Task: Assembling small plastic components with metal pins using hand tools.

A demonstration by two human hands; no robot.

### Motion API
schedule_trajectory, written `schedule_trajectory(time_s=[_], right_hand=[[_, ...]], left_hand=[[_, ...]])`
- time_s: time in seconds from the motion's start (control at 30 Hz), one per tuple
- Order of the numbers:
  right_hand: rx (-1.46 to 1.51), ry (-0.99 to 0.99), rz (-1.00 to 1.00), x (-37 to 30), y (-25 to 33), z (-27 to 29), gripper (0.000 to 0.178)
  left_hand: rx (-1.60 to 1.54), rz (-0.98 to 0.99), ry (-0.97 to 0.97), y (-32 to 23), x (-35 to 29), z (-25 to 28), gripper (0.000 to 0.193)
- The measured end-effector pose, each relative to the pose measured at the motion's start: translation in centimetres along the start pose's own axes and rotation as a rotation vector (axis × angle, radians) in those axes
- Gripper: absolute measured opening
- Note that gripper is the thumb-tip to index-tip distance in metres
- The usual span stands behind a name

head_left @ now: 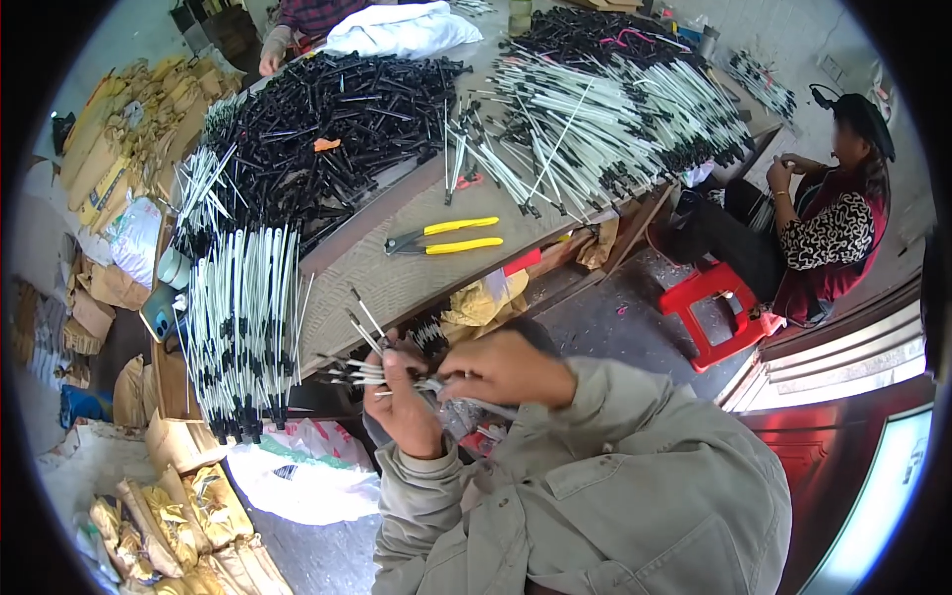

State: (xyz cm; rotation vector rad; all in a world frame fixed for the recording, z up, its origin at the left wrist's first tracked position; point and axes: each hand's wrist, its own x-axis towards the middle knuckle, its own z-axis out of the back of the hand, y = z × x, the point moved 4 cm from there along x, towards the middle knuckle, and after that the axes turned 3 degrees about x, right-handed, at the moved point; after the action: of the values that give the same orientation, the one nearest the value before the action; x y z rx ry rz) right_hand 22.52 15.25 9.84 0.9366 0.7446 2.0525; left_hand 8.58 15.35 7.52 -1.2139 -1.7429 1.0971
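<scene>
While both hands meet just off the bench edge, a small bundle of white rods is gripped between them.

The left hand (402, 397) is closed around the white rods (362, 372), whose long axis fans up and leftward; the right hand (501, 369) pinches their near ends, fingers curled. Yellow-handled pliers (446, 236) lie on the bench (387, 278) beyond, well apart from both.

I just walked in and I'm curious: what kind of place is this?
Probably a small hand-assembly workshop. A worktable is heaped with black plastic parts and bundles of white rods, with yellow-handled pliers lying ready.
</scene>
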Motion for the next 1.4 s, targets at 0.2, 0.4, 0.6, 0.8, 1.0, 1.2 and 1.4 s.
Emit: schedule_trajectory(time_s=[0.2, 0.4, 0.6, 0.8, 1.0, 1.2, 1.4], right_hand=[[-0.737, -0.494, -0.257, 9.6, -11.7, 13.5, 0.022], [-1.001, -0.210, -0.492, 12.4, -18.3, 14.8, 0.014], [-0.955, -0.527, -0.369, 11.9, -14.5, 15.6, 0.019], [-0.779, -0.678, -0.279, 12.4, -13.6, 18.3, 0.016], [-0.459, -0.982, 0.065, 13.2, -7.2, 21.3, 0.024], [-0.049, -1.041, 0.062, 3.9, 0.4, 19.1, 0.022], [-0.059, -1.126, 0.112, -7.9, 4.4, 14.1, 0.016]], left_hand=[[-0.119, 0.171, -0.178, -0.3, 0.0, 1.2, 0.014], [-0.394, 0.204, -0.172, -0.7, -0.9, 2.2, 0.023], [-0.408, 0.124, -0.139, -0.8, -1.0, 3.2, 0.040], [-0.347, 0.075, -0.103, -1.0, -1.4, 2.0, 0.024], [-0.314, 0.254, 0.194, 0.4, -2.0, 0.3, 0.036], [-0.267, 0.412, 0.306, 3.0, -2.4, -0.5, 0.036], [-0.248, 0.502, 0.366, 7.1, -0.4, -2.6, 0.045]])
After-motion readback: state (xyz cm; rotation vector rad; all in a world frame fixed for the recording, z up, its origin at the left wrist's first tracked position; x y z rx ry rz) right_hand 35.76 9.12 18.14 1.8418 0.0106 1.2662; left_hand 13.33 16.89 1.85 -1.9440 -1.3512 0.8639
